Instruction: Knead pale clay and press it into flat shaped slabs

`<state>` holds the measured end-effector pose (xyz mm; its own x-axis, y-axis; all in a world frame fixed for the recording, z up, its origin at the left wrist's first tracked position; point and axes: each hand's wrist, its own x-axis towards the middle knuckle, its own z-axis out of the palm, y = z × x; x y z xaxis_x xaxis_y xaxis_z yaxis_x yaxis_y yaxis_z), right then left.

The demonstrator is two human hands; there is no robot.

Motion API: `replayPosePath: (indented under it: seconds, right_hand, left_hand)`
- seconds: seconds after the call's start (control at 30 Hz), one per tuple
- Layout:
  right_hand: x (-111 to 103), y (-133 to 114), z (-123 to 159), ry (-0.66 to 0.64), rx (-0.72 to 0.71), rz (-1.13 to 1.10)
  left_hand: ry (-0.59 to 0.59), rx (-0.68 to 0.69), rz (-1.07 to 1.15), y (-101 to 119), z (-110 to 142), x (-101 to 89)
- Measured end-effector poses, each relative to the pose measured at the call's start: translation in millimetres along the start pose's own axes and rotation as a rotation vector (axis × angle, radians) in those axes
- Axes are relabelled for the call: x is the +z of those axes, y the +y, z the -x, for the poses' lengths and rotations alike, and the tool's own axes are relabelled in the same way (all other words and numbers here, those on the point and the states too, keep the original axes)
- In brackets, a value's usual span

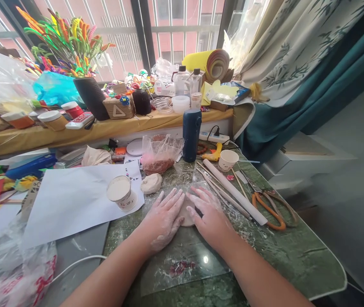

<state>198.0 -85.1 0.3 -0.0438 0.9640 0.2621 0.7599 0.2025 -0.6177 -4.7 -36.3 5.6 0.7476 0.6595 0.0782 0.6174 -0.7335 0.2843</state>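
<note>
Both hands are dusted with white powder. My left hand (166, 215) lies with its fingers stretched out over the left side of a flat, pale disc of dough or clay (187, 216). Over the disc's right side rests my right hand (209, 213), fingers spread. Much of the disc is hidden beneath the hands. It lies on a clear sheet (197, 266) with powder and reddish smears near its front. Beyond my left hand sits a whitish lump (151, 183). A paper cup of white powder (119, 192) stands to the left on white paper (76, 200).
To the right lie a pale rolling rod (236, 192), thin sticks, orange-handled scissors (270, 213) and another paper cup (228, 160). A dark blue bottle (191, 136) stands behind, beside a plastic bag of reddish material (160, 155) and a yellow glue gun (214, 153). The sill holds craft supplies.
</note>
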Motion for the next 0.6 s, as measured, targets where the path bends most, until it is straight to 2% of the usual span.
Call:
replayPosePath:
  seconds: [0.1, 0.27, 0.37, 0.5, 0.6]
  right_hand:
    - [6, -1, 1, -0.051, -0.026, 0.123]
    - [9, 0, 2, -0.053, -0.037, 0.155]
    - [6, -2, 2, 0.055, -0.024, 0.055]
    - [2, -5, 3, 0.217, -0.051, -0.218]
    - [-6, 4, 0, 0.413, 0.039, -0.352]
  left_hand:
    - [-0.078, -0.001, -0.031, 1, -3, 3.9]
    - [-0.082, 0.014, -0.037, -3, -2, 3.2]
    - [-0.061, 0.005, -0.022, -2, 1, 0.8]
    - [0.001, -0.037, -0.01, 6, 1, -1.2]
    - [-0.014, -0.042, -0.008, 16, -9, -0.2]
